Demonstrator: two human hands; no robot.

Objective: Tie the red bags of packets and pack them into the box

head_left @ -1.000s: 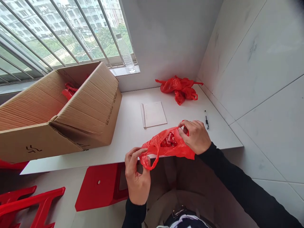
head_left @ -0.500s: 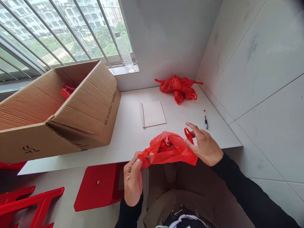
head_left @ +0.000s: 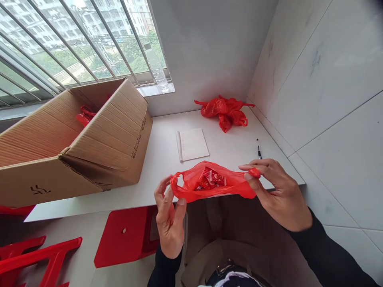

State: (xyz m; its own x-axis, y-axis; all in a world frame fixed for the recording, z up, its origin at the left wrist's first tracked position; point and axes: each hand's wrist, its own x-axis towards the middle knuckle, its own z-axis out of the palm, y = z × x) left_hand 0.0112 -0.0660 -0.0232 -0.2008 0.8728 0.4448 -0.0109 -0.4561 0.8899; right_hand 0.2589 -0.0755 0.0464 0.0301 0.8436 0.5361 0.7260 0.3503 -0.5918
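A red plastic bag is stretched open at the table's front edge, between my two hands. Inside it lie several small red packets with white printing. The fingers of my left hand are curled at the bag's left handle loop, with the thumb a little apart. My right hand pinches the bunched right handle between thumb and fingers. Behind the bag, a notepad lies flat on the white table.
A large open cardboard box with red items inside stands at the left. More red plastic bags lie at the back by the wall. A black pen is on the right, a water bottle on the windowsill, a red stool below.
My right hand has moved right and pinches the handle, pulling the bag wider. The left fingers have shifted from a pinch to the handle loop. The packets inside show more fully.
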